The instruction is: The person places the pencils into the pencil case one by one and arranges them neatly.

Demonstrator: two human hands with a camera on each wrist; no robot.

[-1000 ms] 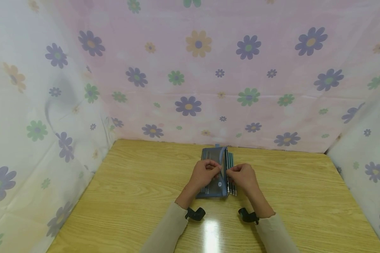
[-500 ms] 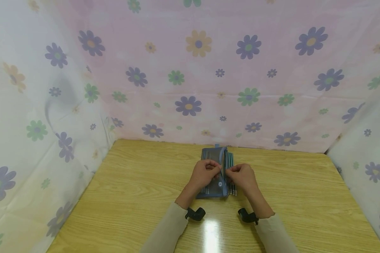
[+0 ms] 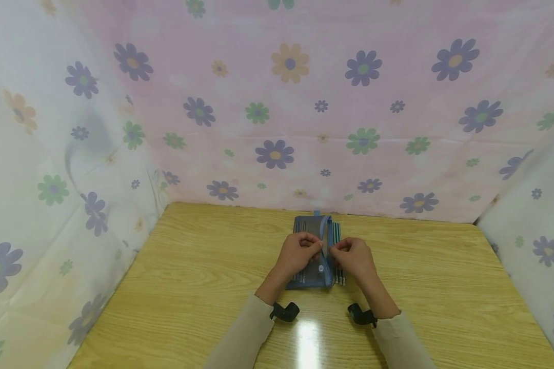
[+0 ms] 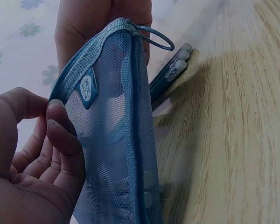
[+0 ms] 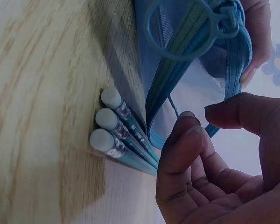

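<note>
On the wood-grain table (image 3: pixel 203 256), toward the back: a blue mesh pouch (image 3: pixel 313 224) lies lengthwise between the hands, its zipped mouth gaping on the right.
Left hand (image 3: pixel 300 253): thumb and forefinger pinch the left rim in a narrow grip, which seems to draw that side away so the mouth stands apart.
Right hand (image 3: pixel 355 256): fingertips gather narrowly at the right rim; whether fabric is caught between them, I cannot tell. Its place there probably steadies the opposite side.
Pull ring (image 5: pixel 185 57): juts out at the near end, clear of the fingertips, likely because the zip is run fully back.
Pencils (image 5: pixel 136 127): three lie together just beside the pouch's right side, erasers toward the near side, perhaps for easy reach.
Inside the mesh: slim items (image 3: pixel 301 225) show at left, seemingly kept in line by the pouch.
</note>
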